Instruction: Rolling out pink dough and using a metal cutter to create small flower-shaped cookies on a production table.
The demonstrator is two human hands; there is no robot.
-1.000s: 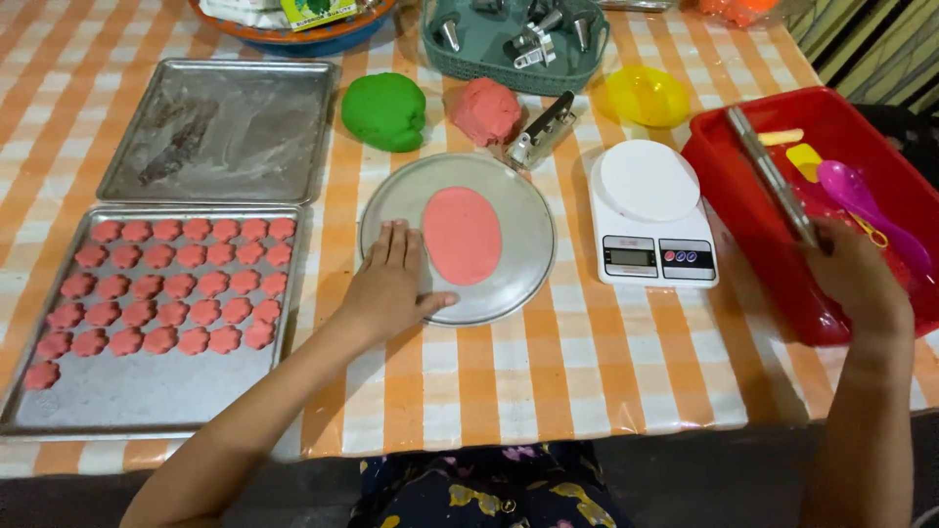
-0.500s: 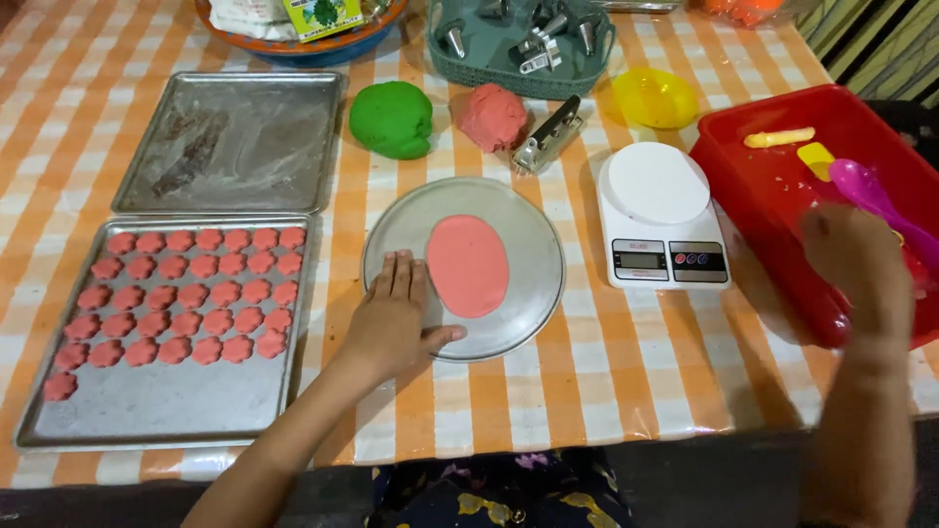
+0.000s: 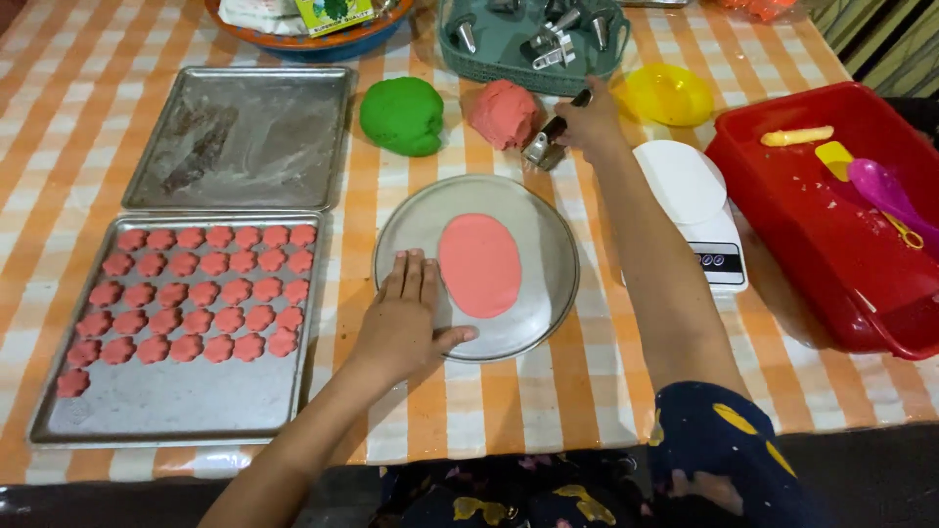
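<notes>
Your left hand [image 3: 403, 323] lies spread flat on the round metal plate's [image 3: 548, 244] left rim beside the pink dough oval [image 3: 478, 264]; your right hand [image 3: 590, 122] grips a metal cutter [image 3: 544, 147] farther back on the bench [image 3: 509, 411].

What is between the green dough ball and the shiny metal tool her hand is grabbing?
In the head view, a pink dough ball sits between the green dough ball and the metal tool.

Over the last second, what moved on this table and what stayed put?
The right hand left the red tub and swung across to the metal cutter beside the pink dough ball, touching it. The left hand stayed flat on the round plate.
</notes>
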